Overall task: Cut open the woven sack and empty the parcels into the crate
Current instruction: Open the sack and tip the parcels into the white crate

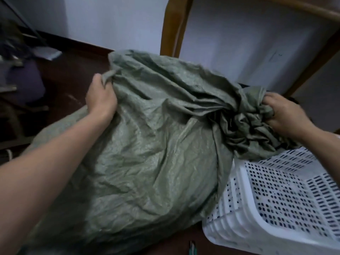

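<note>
1. Sack [147,144]: green woven plastic, lying on the dark floor [73,74] left of the crate [287,196]. Its right end drapes over the crate's far-left rim.
2. Left hand [100,97]: fingers curled tight round a pinched-up corner of cloth at the sack's far-left end.
3. Right hand [288,115]: fingers clenched into a thick wad of bunched cloth at the right end, above the crate's far edge.
4. Parcels: none visible, all hidden by the weave. Cannot tell whether the bunched end is cut open.
5. Crate: white, perforated, near right. The part of the inside in view shows no parcels.
6. Handling, judged: the cloth is limp and creases deeply, with no stiffness of its own. The body bulges full, so the load is probably bulky and moderately heavy. Contents will likely shift as 1 mass when tipped.
7. The weave looks slick, so a flat palm would likely slide. Gathered handfuls, as in both grips now, seem the safer hold.
8. Where to hold, judged: the far-left corner for lifting and the right end for steering the opening over the crate.
9. Risk: the crate looks light and may skid or tip under the sack's weight.
10. Small green-handled tool [192,247] on the floor at the near edge. Type unclear.
</note>
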